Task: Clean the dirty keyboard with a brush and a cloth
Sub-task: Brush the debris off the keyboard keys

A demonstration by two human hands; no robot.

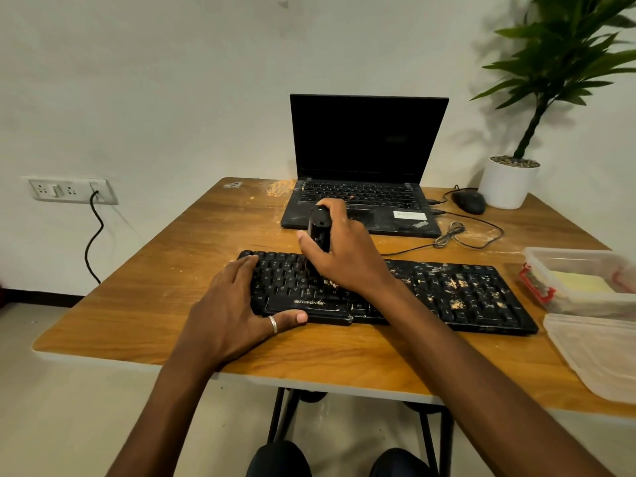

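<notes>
Your right grip (340,256) clasps a black brush (320,225) upright on the dirt-speckled keyboard (464,294), left of its middle. Your left grip (230,304) lies released, flat on the keyboard's left end, on the desk (206,235).

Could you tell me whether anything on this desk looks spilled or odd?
Yes: tan crumbs spatter the right half of the keyboard, beyond the brush gripped in the right hand, and more lie spilled on the table left of the laptop.
</notes>
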